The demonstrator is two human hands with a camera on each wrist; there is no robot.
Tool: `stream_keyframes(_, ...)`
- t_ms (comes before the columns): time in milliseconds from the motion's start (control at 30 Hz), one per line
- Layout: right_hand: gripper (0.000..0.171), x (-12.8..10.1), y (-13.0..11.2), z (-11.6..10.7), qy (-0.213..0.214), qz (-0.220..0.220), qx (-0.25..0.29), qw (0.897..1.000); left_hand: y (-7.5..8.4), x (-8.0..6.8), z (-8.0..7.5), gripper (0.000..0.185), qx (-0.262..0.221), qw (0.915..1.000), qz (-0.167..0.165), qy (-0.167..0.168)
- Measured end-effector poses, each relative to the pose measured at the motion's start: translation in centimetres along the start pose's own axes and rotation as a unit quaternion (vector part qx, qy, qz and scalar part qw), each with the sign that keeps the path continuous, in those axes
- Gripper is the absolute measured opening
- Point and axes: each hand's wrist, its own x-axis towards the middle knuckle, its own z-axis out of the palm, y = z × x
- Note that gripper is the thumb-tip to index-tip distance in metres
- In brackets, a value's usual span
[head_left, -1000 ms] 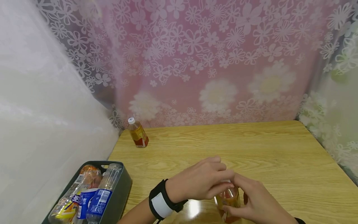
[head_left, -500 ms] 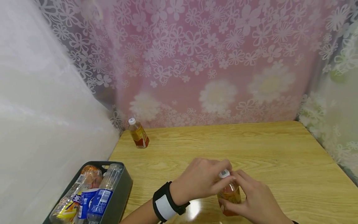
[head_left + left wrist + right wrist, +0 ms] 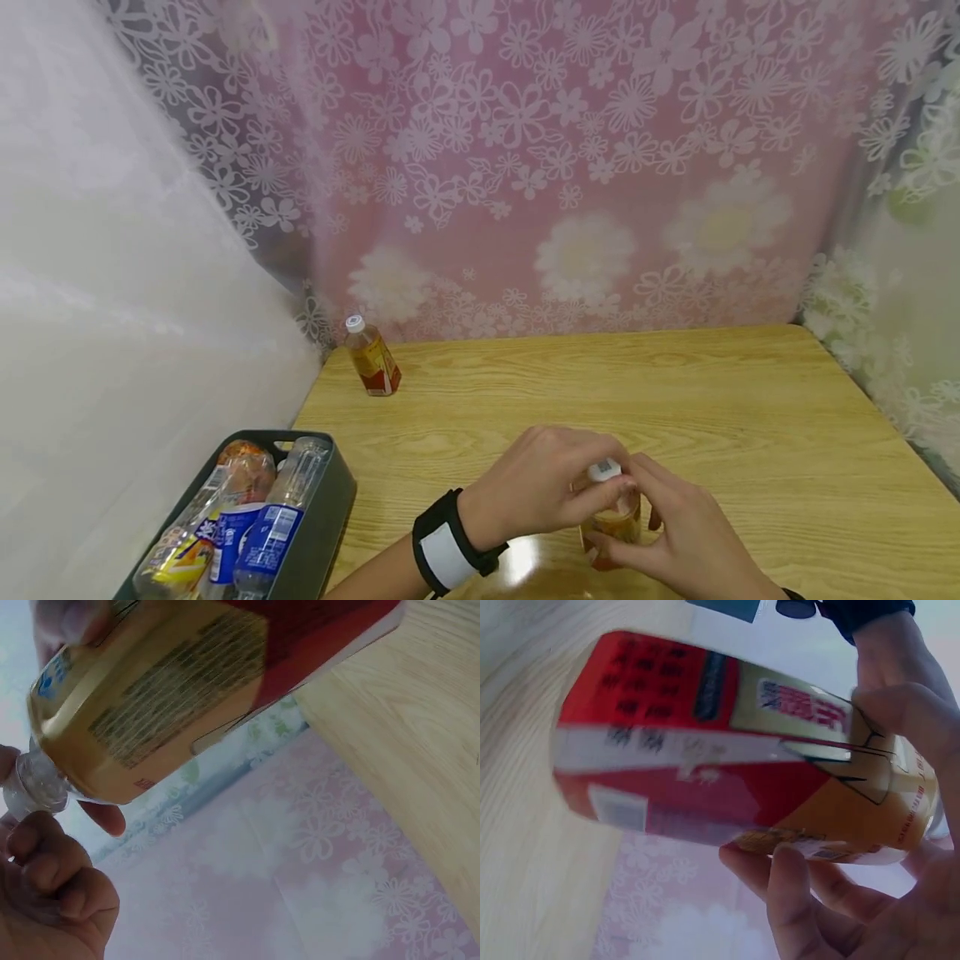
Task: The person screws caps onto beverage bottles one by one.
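Your two hands are meeting at about 6 o'clock on the pale wooden table (image 3: 750, 417), and between them they are hiding most of the small amber drink bottle with the red and gold label (image 3: 611, 525), which is standing near the front edge. Your left hand (image 3: 536, 492) is curling its fingers round the white screw cap (image 3: 603, 471), pinching it from the 9 o'clock side; your right hand (image 3: 675, 533) is wrapping the body from 3 o'clock, with its wrist cut off by the lower frame edge. The head view is showing only a sliver of cap and amber liquid, whereas the right wrist view is showing the red label (image 3: 697, 772) in full, its print too blurred to read, with fingertips (image 3: 787, 885) pressing underneath. The left wrist view is showing the clear neck (image 3: 34, 787) beside curled fingers (image 3: 56, 862), though the cap itself is hidden there. At 10 o'clock a second amber bottle with a white cap (image 3: 371, 357) is standing at the far corner. At 8 o'clock a dark grey plastic bin (image 3: 318, 521) is holding several bottles, partly cropped.
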Motion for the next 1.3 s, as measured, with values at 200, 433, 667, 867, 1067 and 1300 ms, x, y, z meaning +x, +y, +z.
stream_keyframes(200, 0.063, 0.3, 0.0, -0.5, 0.016, 0.01, -0.048, 0.999, -0.1, -1.6, 0.6, 0.059, -0.028, 0.9976, -0.063, 0.005)
stream_keyframes(433, 0.068, 0.2, -0.1, -0.6, 0.031, 0.041, -0.062, 0.997, -0.5, -2.8, 1.8, 0.098, -0.04, 0.9938, -0.103, -0.01)
stream_keyframes(667, 0.065, 0.4, -0.4, -0.9, 0.033, 0.087, -0.074, 0.993, -0.9, -3.9, 3.4, 0.108, -0.087, 0.9868, -0.133, -0.031)
stream_keyframes(867, 0.066, 0.4, -0.6, -0.7, 0.041, 0.068, -0.059, 0.995, -1.0, -4.1, 4.2, 0.106, -0.122, 0.9823, -0.14, -0.025)
stream_keyframes(1067, 0.068, 0.5, -0.6, -0.4, 0.038, 0.051, -0.061, 0.996, -1.0, -4.2, 4.5, 0.106, -0.116, 0.9821, -0.146, -0.027)
stream_keyframes(1300, 0.08, 0.5, -0.5, -0.1, 0.021, 0.046, -0.061, 0.997, -1.3, -4.5, 4.2, 0.1, -0.089, 0.9838, -0.154, -0.018)
